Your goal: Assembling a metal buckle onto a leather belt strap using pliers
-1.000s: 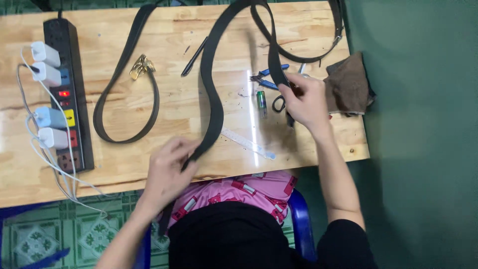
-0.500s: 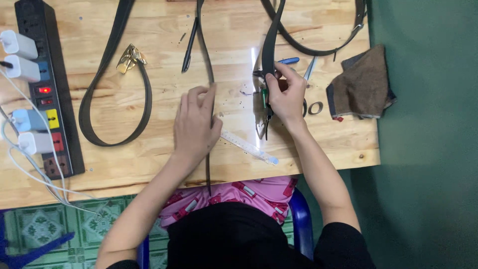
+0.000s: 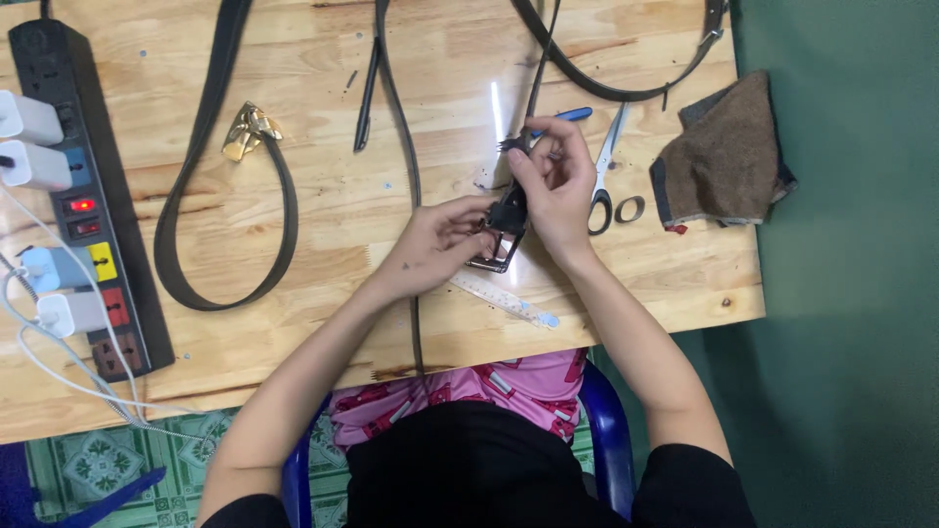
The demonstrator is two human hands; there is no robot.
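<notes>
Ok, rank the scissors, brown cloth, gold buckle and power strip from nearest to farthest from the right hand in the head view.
From the right hand:
1. Scissors, just to its right.
2. Brown cloth, further right at the table edge.
3. Gold buckle, well to the left.
4. Power strip, far left.

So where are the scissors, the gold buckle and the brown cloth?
scissors [image 3: 599, 200]: head view, on a finger loop.
gold buckle [image 3: 246, 130]: head view, on its middle.
brown cloth [image 3: 724, 156]: head view, on its middle.

Head cam, straight down, close over table [image 3: 293, 323].
</notes>
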